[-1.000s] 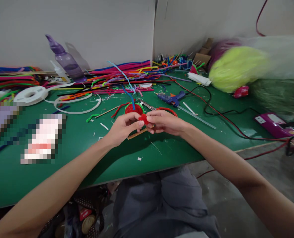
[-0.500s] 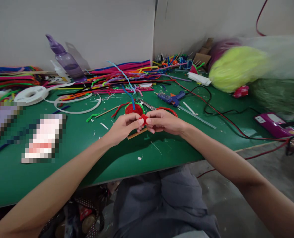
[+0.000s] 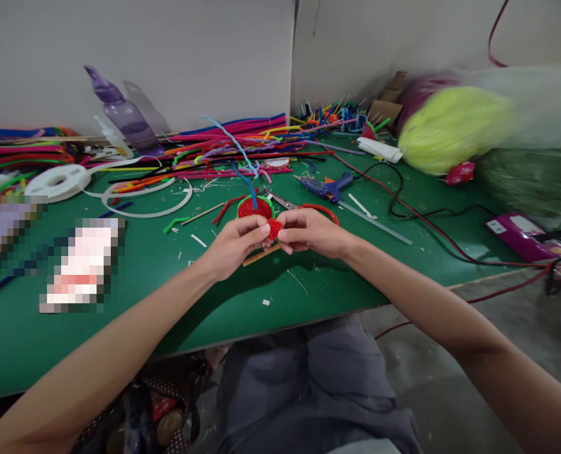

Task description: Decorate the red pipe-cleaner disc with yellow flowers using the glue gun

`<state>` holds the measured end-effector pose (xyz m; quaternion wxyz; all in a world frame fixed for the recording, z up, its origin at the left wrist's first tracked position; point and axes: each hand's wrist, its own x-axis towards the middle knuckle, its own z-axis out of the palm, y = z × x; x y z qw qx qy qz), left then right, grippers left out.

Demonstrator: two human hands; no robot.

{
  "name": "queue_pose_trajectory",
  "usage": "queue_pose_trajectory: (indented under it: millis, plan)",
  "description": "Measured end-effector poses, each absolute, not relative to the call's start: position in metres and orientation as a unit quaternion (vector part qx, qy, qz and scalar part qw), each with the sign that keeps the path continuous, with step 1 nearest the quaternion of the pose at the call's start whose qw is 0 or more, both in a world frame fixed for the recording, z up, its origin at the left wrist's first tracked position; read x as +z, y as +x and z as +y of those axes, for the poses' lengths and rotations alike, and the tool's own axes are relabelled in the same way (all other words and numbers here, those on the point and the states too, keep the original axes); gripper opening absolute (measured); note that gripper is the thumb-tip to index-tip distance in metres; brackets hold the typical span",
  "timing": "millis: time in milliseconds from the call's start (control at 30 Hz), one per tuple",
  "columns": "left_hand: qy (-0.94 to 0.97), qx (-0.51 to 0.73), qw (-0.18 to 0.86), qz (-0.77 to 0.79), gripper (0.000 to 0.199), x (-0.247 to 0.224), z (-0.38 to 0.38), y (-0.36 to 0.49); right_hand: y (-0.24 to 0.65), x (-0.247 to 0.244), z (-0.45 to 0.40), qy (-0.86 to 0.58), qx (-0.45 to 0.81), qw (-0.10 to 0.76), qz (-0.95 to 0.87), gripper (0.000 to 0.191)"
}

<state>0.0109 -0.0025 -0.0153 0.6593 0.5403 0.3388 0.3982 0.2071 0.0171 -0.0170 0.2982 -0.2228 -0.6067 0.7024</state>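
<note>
A small fuzzy red piece (image 3: 274,229) is pinched between my two hands above the green table (image 3: 242,309). My left hand (image 3: 242,243) grips its left side with thumb and fingers. On its right side, the fingertips of my right hand (image 3: 306,232) close on it. Just behind the hands lies a round red piece with a green rim (image 3: 263,206), and a blue fuzzy stem (image 3: 247,183) rises from it. A wooden stick (image 3: 260,255) shows below my fingers. Scissors with orange-red handles (image 3: 318,208) lie partly hidden behind my right hand.
A blue glue gun (image 3: 326,188) and a clear glue stick (image 3: 379,225) lie behind to the right. Coloured pipe cleaners (image 3: 233,148), a ribbon roll (image 3: 59,183) and a purple bottle (image 3: 129,120) stretch along the back left. Wires run to a purple power strip (image 3: 526,238).
The red piece has turned slightly between my fingertips and shows a larger, flatter side. My hands have stayed nearly in place.
</note>
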Motion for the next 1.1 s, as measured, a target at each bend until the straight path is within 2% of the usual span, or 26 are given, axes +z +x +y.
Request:
queue_pose_trajectory:
  millis: [200, 433, 533, 633, 767, 967, 1100]
  plan:
    - [0.502, 0.441, 0.673, 0.319, 0.026, -0.019, -0.004, 0.014, 0.201, -0.021, 0.015, -0.228, 0.659, 0.370, -0.613, 0.025]
    - [0.516, 0.464, 0.650, 0.308, 0.026, -0.022, -0.006, 0.017, 0.195, -0.020, 0.010, -0.213, 0.642, 0.412, -0.610, 0.025]
    - [0.554, 0.458, 0.622, 0.309, 0.027, -0.021, -0.003, 0.014, 0.199, -0.020, 0.013, -0.213, 0.646, 0.390, -0.621, 0.023]
    - [0.644, 0.427, 0.551, 0.313, 0.026, -0.017, 0.000, 0.007, 0.204, -0.019, 0.018, -0.218, 0.671, 0.354, -0.614, 0.023]
    - [0.720, 0.385, 0.474, 0.329, 0.025, -0.015, 0.002, 0.002, 0.206, -0.018, 0.021, -0.225, 0.693, 0.350, -0.589, 0.024]
    - [0.734, 0.406, 0.442, 0.317, 0.023, -0.016, 0.002, 0.004, 0.206, -0.017, 0.018, -0.208, 0.755, 0.300, -0.545, 0.027]
    - [0.723, 0.404, 0.464, 0.315, 0.023, -0.016, 0.002, 0.004, 0.207, -0.018, 0.018, -0.214, 0.783, 0.282, -0.512, 0.026]
